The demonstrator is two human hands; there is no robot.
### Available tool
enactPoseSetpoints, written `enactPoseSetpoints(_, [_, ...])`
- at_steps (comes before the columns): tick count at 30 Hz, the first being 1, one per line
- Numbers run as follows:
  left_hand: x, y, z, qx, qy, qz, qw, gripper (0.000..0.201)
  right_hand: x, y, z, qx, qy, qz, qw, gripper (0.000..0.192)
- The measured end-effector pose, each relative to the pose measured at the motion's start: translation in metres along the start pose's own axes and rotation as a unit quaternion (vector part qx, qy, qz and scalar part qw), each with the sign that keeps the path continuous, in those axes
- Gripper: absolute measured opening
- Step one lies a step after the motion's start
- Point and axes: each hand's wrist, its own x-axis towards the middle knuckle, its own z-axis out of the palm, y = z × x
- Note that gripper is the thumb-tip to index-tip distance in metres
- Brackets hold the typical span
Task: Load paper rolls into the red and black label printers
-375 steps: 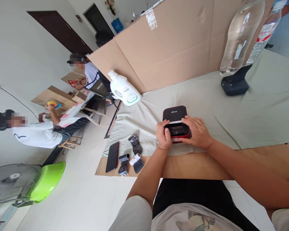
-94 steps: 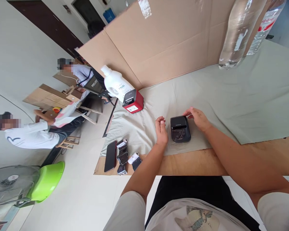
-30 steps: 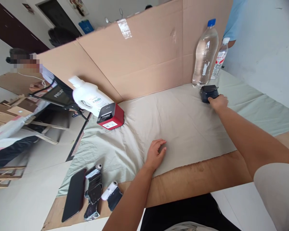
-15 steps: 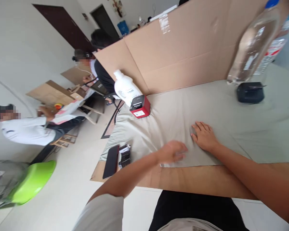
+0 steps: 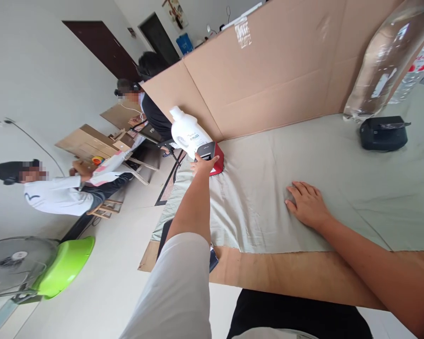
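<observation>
Left hand closing on small red-and-black box printer, frame centre-left; grip both sides. Right hand flat, spread on pale green cloth.

glossy red plastic printer; matt creased cloth; smooth brown cardboard wall.

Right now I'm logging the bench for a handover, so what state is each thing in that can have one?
left hand: stretched out, on the red printer, grip not clear
right hand: flat, palm down on the cloth
red printer: lying on the cloth, beside the white jug
black printer: lid looks shut, untouched
white jug: upright, capped
clear bottle: upright, cap out of view
</observation>
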Motion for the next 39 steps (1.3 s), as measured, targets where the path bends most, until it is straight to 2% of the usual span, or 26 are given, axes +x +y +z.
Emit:
enactPoseSetpoints(5, [-0.014,0.005,0.004,-0.011,0.038,-0.009,0.999,0.109,0.001,-0.001,-0.002,0.026,-0.003,0.004,1.000,0.051])
enactPoseSetpoints(9, [-0.050,0.014,-0.003,-0.037,0.049,0.038,0.997,0.101,0.001,-0.001,-0.003,0.036,-0.003,0.001,0.999,0.049])
enactPoseSetpoints(12, [-0.096,0.015,-0.009,-0.088,0.020,0.120,0.989,0.097,0.002,0.004,-0.001,0.072,0.009,-0.002,0.997,0.051])
enactPoseSetpoints(15, [-0.152,0.011,-0.013,-0.143,-0.018,0.193,0.971,0.095,0.001,0.010,0.001,0.153,0.050,-0.020,0.987,0.067])
enactPoseSetpoints(17, [-0.189,0.007,-0.013,-0.173,-0.050,0.218,0.959,0.095,0.000,0.013,0.001,0.209,0.080,-0.059,0.973,0.080])
enactPoseSetpoints(20, [-0.239,0.003,-0.007,-0.204,-0.091,0.220,0.949,0.091,-0.003,0.014,0.001,0.267,0.107,-0.111,0.951,0.092])
enactPoseSetpoints(22, [-0.268,-0.001,0.001,-0.214,-0.082,0.205,0.951,0.088,-0.004,0.016,0.002,0.297,0.117,-0.115,0.940,0.094])
enactPoseSetpoints(26, [-0.314,-0.013,0.020,-0.231,-0.019,0.203,0.951,0.090,-0.002,0.022,0.005,0.371,0.113,-0.119,0.914,0.085])
enactPoseSetpoints(30, [-0.338,-0.034,0.033,-0.260,-0.009,0.240,0.935,0.083,0.001,0.026,0.003,0.435,0.079,-0.139,0.886,0.075])
enactPoseSetpoints(34, [-0.342,-0.057,0.039,-0.301,-0.029,0.266,0.915,0.079,0.000,0.025,-0.002,0.444,0.077,-0.138,0.882,0.073])
enactPoseSetpoints(37, [-0.334,-0.070,0.039,-0.368,-0.071,0.277,0.885,0.073,-0.002,0.022,-0.009,0.418,0.113,-0.130,0.892,0.069])
enactPoseSetpoints(39, [-0.321,-0.073,0.038,-0.433,-0.097,0.238,0.864,0.060,-0.005,0.019,-0.017,0.387,0.169,-0.152,0.894,0.069])
